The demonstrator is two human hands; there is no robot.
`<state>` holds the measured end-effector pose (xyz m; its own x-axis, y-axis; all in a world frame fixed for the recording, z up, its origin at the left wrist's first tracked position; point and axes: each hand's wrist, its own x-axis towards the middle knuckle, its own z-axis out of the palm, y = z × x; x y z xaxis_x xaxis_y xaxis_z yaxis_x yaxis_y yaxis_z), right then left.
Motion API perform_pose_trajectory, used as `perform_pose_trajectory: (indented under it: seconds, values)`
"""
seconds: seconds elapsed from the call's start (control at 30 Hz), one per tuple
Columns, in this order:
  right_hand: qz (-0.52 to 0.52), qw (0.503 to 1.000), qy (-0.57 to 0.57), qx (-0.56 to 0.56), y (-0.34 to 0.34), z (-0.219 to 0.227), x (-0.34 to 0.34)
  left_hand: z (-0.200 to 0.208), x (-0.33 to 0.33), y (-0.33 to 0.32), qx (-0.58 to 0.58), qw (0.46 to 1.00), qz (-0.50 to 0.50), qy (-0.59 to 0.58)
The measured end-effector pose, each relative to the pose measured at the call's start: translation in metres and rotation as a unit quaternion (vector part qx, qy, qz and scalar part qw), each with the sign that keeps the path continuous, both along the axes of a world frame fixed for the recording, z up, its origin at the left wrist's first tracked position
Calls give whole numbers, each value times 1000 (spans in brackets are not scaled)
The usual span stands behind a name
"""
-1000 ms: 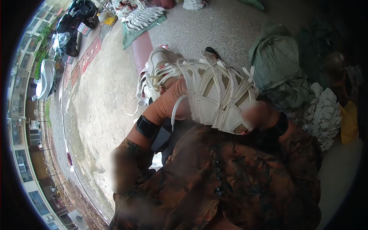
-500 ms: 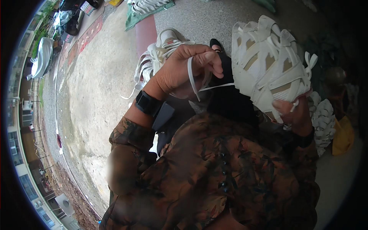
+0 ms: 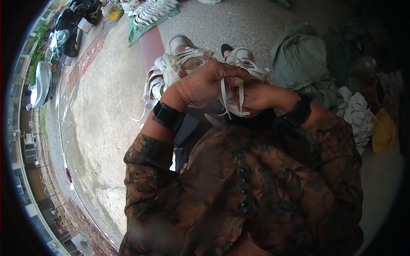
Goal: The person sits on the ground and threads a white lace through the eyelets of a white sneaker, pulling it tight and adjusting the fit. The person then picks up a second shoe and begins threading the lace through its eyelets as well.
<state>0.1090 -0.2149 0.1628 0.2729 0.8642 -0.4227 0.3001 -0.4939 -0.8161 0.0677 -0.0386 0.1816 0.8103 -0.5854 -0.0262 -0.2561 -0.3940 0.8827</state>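
Observation:
My two hands meet in front of my lap. My left hand (image 3: 203,85) is closed in a pinch on a white shoelace (image 3: 224,98), whose loose ends hang below the fingers. The right hand (image 3: 260,96) is closed against it, with its fingers at the same lace; their tips are partly hidden. Just beyond the hands shows a white shoe upper (image 3: 242,54) with loose laces, largely covered by them. A bundle of white laced shoe uppers (image 3: 171,64) lies beside my left hand.
Several white uppers (image 3: 156,12) lie on green cloth (image 3: 147,33) at the far left. Green sacks (image 3: 299,55) stand at the right, near a stack of white woven pieces (image 3: 355,119) and a yellow bag (image 3: 383,130). A silver cover (image 3: 40,87) is outdoors.
My right hand has moved left to meet my left hand. The large white upper it held at the right is no longer there, and the green sacks behind are now visible.

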Motion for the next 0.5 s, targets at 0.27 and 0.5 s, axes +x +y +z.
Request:
perform_pose_trajectory:
  seconds: [0.27, 0.5]
  values:
    - [-194, 886, 113, 405, -43, 120, 24, -4, -14, -2, -206, 966, 73, 141]
    - [-406, 900, -109, 120, -202, 24, 71, -13, 0, 5, -121, 987, 64, 80]
